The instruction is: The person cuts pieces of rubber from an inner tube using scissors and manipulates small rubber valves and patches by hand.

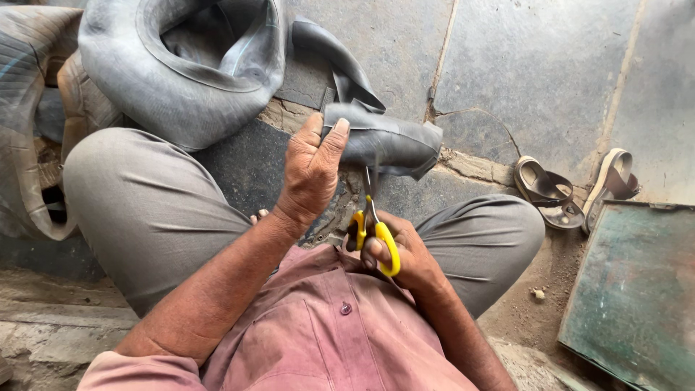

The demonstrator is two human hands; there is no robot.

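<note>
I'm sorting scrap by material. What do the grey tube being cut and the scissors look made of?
The tube in the left hand looks like matte grey rubber: it folds limply and creases. The scissors in the right hand seem to have glossy yellow plastic handles and thin, probably steel, blades.

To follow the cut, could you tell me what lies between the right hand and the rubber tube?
In the head view, only the scissors span from right hand to rubber tube.
</note>
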